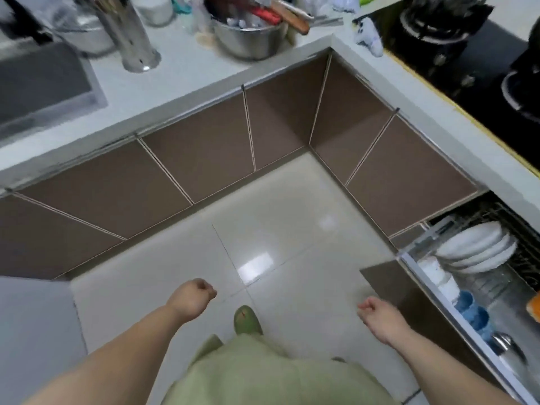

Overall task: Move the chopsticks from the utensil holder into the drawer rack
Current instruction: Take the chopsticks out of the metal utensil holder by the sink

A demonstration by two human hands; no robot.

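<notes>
A tall shiny steel utensil holder [128, 39] stands on the white counter at the upper left, with dark chopstick ends [100, 4] sticking out of its top, blurred. The pulled-out drawer rack [479, 290] is at the right edge, holding white plates, blue cups and a ladle. My left hand [194, 295] hangs low over the floor with fingers curled into a fist, holding nothing. My right hand [377, 314] is also low, left of the drawer, fingers loosely curled and empty. Both hands are far from the holder.
A sink [41, 89] lies at the far left. A steel bowl [248, 36] with utensils sits on the counter [187, 71] beside the holder. A black gas stove [455, 48] occupies the right counter. Brown cabinet doors [204, 159] line the corner; glossy tiled floor below.
</notes>
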